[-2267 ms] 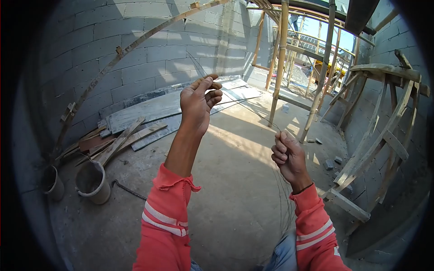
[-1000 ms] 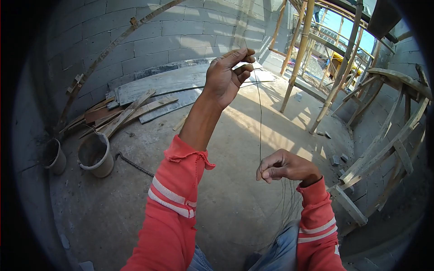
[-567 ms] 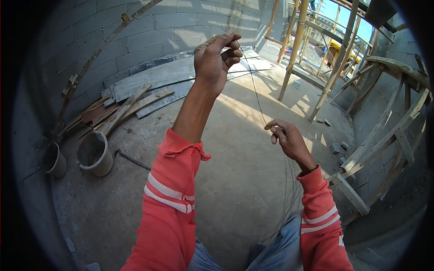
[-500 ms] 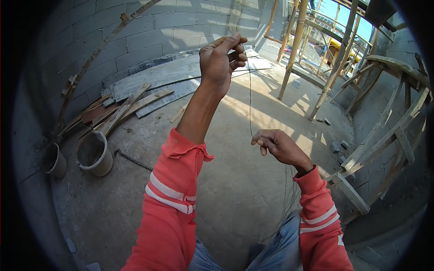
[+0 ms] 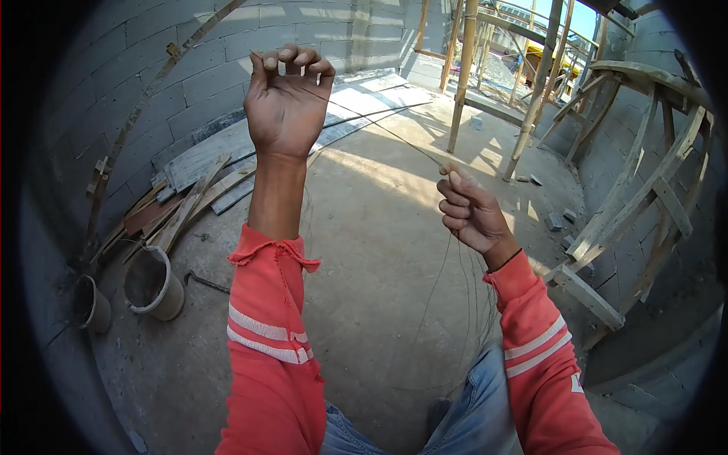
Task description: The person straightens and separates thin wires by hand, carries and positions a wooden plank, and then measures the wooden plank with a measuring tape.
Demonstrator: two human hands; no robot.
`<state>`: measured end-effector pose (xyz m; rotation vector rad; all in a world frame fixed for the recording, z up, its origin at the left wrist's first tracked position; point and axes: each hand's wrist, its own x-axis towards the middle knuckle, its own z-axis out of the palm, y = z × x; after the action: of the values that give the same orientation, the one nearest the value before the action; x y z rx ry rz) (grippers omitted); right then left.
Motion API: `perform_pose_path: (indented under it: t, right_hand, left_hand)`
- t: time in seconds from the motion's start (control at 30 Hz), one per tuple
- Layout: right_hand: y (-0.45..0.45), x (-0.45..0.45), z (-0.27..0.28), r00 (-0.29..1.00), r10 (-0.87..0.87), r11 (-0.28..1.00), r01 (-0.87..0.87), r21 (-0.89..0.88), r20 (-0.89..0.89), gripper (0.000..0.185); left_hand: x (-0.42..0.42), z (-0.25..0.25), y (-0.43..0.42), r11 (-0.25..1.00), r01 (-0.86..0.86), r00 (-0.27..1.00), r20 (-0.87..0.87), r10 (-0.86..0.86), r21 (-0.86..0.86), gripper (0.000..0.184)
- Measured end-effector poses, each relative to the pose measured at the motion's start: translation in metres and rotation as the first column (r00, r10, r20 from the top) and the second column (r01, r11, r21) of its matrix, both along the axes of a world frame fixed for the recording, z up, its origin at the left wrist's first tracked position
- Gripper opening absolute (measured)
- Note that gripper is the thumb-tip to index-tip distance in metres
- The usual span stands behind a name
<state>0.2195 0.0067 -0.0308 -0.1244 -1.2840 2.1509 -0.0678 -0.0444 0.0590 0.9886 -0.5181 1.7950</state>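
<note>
A thin dark wire (image 5: 394, 135) runs taut between my two raised hands, sloping down to the right. My left hand (image 5: 287, 106) is up at the upper left, palm towards me, with its fingers curled and the thumb against the index finger. The wire passes behind that hand, so its end at the fingertips is mostly hidden. My right hand (image 5: 474, 208), lower and to the right, pinches the wire between thumb and forefinger, the other fingers folded in. Several loose strands of wire (image 5: 468, 292) hang below it towards my knee.
Two buckets (image 5: 154, 283) stand at the left near a bent metal bar (image 5: 205, 282). Boards and planks (image 5: 199, 199) lie along the block wall (image 5: 280, 38). Poles (image 5: 464, 76) rise at the back; a wooden trestle (image 5: 644, 186) leans on the right. Block pieces (image 5: 555, 221) lie beside it.
My left hand has moved left and turned its palm towards me. My right hand has risen slightly and turned its fingers up. The wire between them went from near vertical to a slant.
</note>
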Motion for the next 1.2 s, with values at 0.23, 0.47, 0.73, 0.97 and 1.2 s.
perform_pose_path:
  t: [0.23, 0.47, 0.73, 0.97, 1.2]
  right_hand:
    - [-0.026, -0.027, -0.022, 0.811, 0.001, 0.837, -0.321, 0.444, 0.585, 0.025]
    - [-0.019, -0.029, -0.025, 0.823, -0.380, 0.781, 0.042, 0.623, 0.422, 0.025]
    - [-0.019, -0.026, -0.022, 0.841, -0.354, 0.723, -0.032, 0.690, 0.409, 0.024]
    - [-0.011, -0.023, -0.020, 0.906, 0.027, 0.924, -0.183, 0.335, 0.423, 0.024]
    - [-0.028, -0.041, -0.021, 0.787, -0.523, 0.776, 0.280, 0.565, 0.328, 0.019]
  left_hand:
    - [0.016, 0.001, -0.006, 0.970, 0.141, 0.977, -0.187, -0.103, 0.199, 0.032]
    - [-0.004, -0.006, 0.007, 0.740, -0.600, 0.799, -0.177, 0.575, -0.304, 0.030]
    - [-0.019, -0.003, 0.003, 0.543, -0.711, 0.688, -0.281, 0.669, -0.446, 0.016]
    - [-0.029, -0.001, -0.007, 0.975, 0.210, 0.977, -0.045, -0.208, 0.066, 0.013]
    - [-0.029, -0.005, 0.008, 0.930, -0.304, 0.922, 0.181, 0.341, -0.205, 0.022]
